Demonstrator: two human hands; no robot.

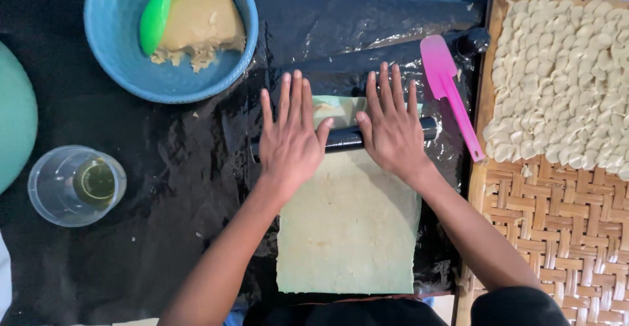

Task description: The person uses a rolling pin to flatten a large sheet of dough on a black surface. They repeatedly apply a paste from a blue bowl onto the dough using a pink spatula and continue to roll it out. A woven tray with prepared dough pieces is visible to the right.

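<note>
Both palms flat, fingers spread: left hand (291, 136) and right hand (392, 126) pressed on black rolling pin (345, 138), not clasping. Pin across far part of flattened dough sheet (350, 231) on black plastic sheet (164, 234). Beside: pink spatula (449, 90), blue bowl (131, 64) of dough, possibly oil in clear cup (75, 185).

No packages, labels, signs or screens anywhere in view — nothing printed, wrapped or lit to report.
</note>
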